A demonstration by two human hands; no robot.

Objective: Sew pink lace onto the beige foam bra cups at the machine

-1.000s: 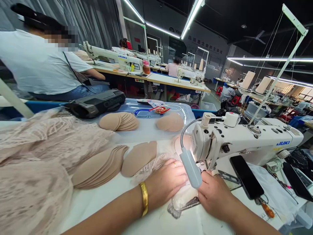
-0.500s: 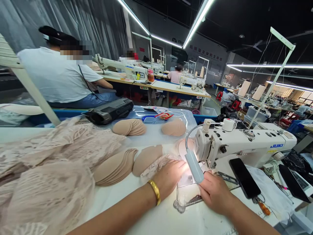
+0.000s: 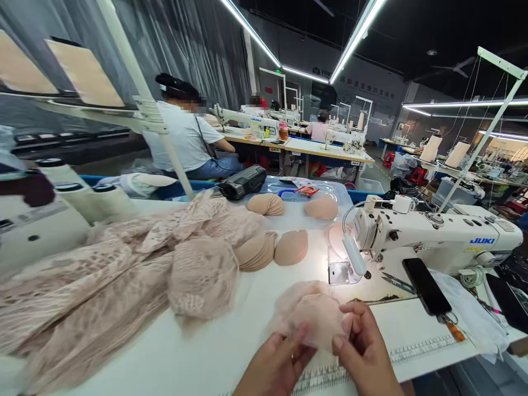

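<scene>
A sheer pale-pink fabric piece [image 3: 315,313], blurred by motion, is held up over the table's front part. My left hand [image 3: 277,357] is closed on its lower left edge. My right hand [image 3: 365,344] pinches its right edge between thumb and fingers. Beyond it stands a white JUKI sewing machine [image 3: 437,231], its grey lamp [image 3: 353,256] lighting the metal needle plate [image 3: 339,273]. Left of the plate lie a single beige pad [image 3: 291,247] and a fanned stack of beige pads [image 3: 256,252]. Thread snips [image 3: 399,283] rest right of the plate.
Beige lace fabric [image 3: 136,269] is heaped across the left side. A black phone [image 3: 427,286] and white cloth [image 3: 466,313] lie at right. More pads [image 3: 266,204] sit on a clear plastic lid [image 3: 289,223] at the back. A person [image 3: 181,132] sits at another machine.
Both hands have come back from the needle area towards the table's front, and the pale-pink fabric piece is now between them. The view has swung left, showing more lace and thread cones.
</scene>
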